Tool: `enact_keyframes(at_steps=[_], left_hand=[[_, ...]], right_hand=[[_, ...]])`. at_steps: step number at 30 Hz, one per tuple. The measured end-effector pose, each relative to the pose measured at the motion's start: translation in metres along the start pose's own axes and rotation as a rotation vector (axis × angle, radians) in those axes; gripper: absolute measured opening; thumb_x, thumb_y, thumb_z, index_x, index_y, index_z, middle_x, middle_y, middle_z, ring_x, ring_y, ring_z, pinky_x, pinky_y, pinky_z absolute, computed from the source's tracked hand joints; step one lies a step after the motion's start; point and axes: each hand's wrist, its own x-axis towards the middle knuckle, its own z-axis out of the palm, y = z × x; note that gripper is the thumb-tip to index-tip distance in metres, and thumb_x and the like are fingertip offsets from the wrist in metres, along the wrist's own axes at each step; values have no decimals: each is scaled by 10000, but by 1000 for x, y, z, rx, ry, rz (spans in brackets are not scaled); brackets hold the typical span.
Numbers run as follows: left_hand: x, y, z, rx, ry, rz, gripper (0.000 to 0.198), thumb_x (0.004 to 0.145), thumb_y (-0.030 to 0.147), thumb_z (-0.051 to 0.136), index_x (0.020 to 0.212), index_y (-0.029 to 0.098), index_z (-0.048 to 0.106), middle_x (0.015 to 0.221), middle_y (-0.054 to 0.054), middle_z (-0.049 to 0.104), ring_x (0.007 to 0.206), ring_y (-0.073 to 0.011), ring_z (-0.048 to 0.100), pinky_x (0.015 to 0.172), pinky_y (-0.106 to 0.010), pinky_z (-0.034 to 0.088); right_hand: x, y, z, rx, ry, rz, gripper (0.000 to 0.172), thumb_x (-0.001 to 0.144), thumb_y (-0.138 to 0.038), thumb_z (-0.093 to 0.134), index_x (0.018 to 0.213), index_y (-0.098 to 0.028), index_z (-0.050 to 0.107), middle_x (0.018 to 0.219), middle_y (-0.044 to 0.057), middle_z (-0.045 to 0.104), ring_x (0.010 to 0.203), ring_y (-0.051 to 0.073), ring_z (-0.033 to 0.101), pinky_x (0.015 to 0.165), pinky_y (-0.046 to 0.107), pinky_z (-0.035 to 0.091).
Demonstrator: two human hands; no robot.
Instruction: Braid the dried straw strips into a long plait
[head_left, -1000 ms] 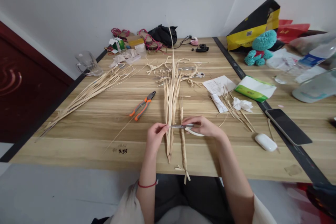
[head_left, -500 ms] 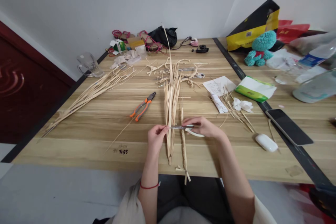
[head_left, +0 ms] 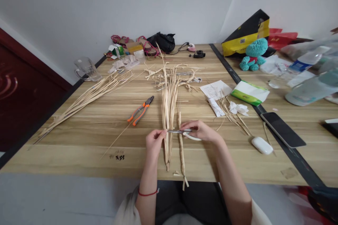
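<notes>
My left hand (head_left: 155, 141) is closed in a pinch on a pale straw strip (head_left: 164, 88), whose thin tip rises above the others toward the back. In my right hand (head_left: 199, 131) is a pair of scissors (head_left: 188, 134) with white handles, its metal blades pointing left to the left fingertips. Whether the blades touch the strip is hard to see. Under them lies a long bundle of flat straw strips (head_left: 172, 103), gathered at its near end. Just right of the bundle, a narrow braided straw cord (head_left: 182, 160) runs beneath the scissors, with loose ends near the table's front edge.
Pliers with orange handles (head_left: 141, 110) lie left of the bundle, and another straw bundle (head_left: 87, 98) stretches farther left beside a glass mug (head_left: 88, 68). To the right are straw scraps, a tissue pack (head_left: 249, 93), a white case (head_left: 262, 145) and a phone (head_left: 283, 129).
The camera view has shifted slightly, so everything sits a little lower and more to the left. Both hands keep their grips; the raised strip's tip stands lower and leans more to the left.
</notes>
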Motion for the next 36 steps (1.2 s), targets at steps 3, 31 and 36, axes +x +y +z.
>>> enact_keyframes(at_steps=[3,31,36], left_hand=[[3,-4,1,4,11,3,336,592,451,729,607,135,615,516,23,536,483,-75,443,482,-195,351],[-37,13,9,1037,-76,191,138,821,278,531,904,196,458,797,-56,616,751,-203,605,582,-267,325],[-41,11,10,1053,-113,213,124,820,233,520,922,197,459,798,-59,625,759,-207,612,576,-266,308]], right_hand=[[1,0,0,-8,2,10,293,739,-319,679,1000,-194,719,1075,95,694,978,242,650,846,361,514],[20,13,28,-498,591,-138,380,855,-252,488,1232,-237,535,1161,94,608,1100,280,512,979,471,372],[26,12,44,-369,506,-146,415,889,-326,475,1294,-236,472,1208,99,579,1160,255,480,1013,439,356]])
